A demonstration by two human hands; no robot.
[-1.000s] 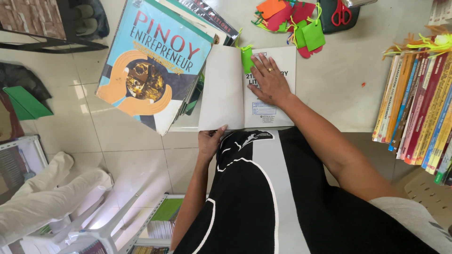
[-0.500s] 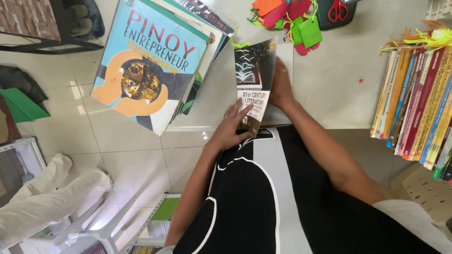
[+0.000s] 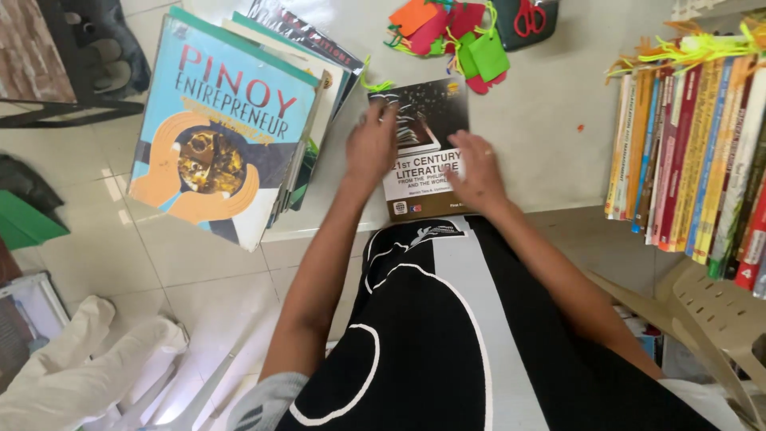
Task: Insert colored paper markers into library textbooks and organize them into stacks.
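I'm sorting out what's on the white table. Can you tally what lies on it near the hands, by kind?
Closed book under both hands, left hand and right hand: dark-covered book: 1
Stack of books at the table's left edge: 1
Pile of coloured paper tags: 1
Red-handled scissors: 1
Row of upright books: 1
Total: 5

Glossy paper book cover (image 3: 421, 128); smooth white table (image 3: 550, 136); coloured paper tags (image 3: 451, 32).

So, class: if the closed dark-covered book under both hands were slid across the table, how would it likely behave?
The book lies flat and closed on the white table, so it would probably slide, not roll or tip. It looks thin with a soft cover, so likely light and slightly bendy. Left hand and right hand press it flat.
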